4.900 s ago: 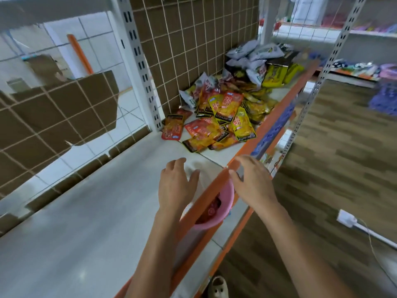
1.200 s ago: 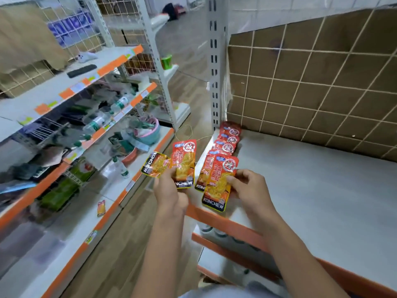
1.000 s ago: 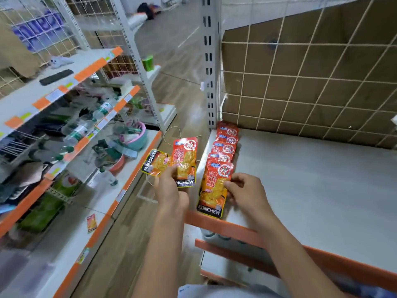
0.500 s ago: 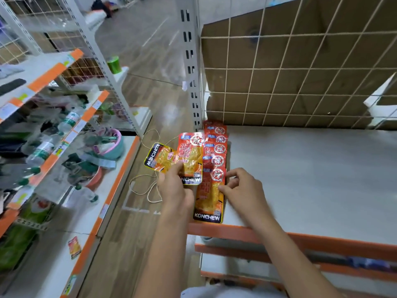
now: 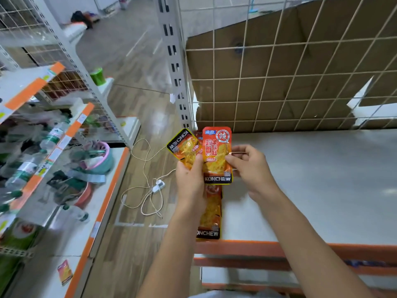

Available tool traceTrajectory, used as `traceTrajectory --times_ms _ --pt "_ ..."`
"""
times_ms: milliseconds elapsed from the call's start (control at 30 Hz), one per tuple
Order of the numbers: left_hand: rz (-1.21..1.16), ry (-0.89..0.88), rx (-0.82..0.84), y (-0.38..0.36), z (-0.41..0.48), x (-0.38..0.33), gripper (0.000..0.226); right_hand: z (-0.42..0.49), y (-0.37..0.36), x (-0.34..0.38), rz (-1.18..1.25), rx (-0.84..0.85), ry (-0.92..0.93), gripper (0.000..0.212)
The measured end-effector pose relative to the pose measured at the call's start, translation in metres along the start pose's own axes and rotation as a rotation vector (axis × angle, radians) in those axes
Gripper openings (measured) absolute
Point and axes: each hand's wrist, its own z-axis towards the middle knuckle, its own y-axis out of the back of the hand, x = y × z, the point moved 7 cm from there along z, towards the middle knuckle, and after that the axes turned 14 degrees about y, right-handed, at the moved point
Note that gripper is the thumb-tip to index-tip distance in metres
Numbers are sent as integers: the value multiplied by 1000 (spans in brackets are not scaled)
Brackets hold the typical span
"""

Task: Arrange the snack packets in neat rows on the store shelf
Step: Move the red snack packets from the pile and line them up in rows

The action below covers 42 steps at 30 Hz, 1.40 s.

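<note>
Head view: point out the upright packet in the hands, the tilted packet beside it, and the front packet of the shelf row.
upright packet (image 5: 216, 154), head view, on its orange-yellow middle.
tilted packet (image 5: 185, 148), head view, on its yellow middle.
front packet (image 5: 211, 215), head view, on its middle, above the KONCHEW band.

Two glossy packets are up in the air at the shelf's left end. The upright orange-red foil snack packet (image 5: 217, 154) faces us, round seal at its top, black KONCHEW band at its bottom. The left hand (image 5: 190, 179) grips its lower left and the right hand (image 5: 249, 166) pinches its right edge. Just left of it, the tilted orange-yellow snack packet (image 5: 184, 147) leans left, band at its upper left, in that same left hand. Below, a row of matching flat packets (image 5: 209, 214) runs near to far, overlapping, along the left edge of the pale grey shelf board with an orange front lip (image 5: 300, 179). The nearest band sits right at the lip.
</note>
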Motion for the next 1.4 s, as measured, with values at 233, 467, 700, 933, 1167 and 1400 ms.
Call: traceTrajectory --times_ms 233,467,700,933,1167,1400 --pt "57 -39 -45 8 24 -22 7 59 55 -22 -172 -302 -41 26" --pt "133 -116 -18 -3 29 -33 9 81 35 -30 -648 -90 34 29" --pt "157 -85 -19 -11 35 -34 15 84 17 -29 -1022 67 133 33" --pt "197 -81 -12 -21 32 -32 13 84 14 -34 -1047 138 181 32" --pt "65 -9 81 -32 28 -32 10 79 19 -20 -1117 90 187 30" --pt "-219 -4 114 -36 32 -34 11 55 28 -5 -474 33 80 19"
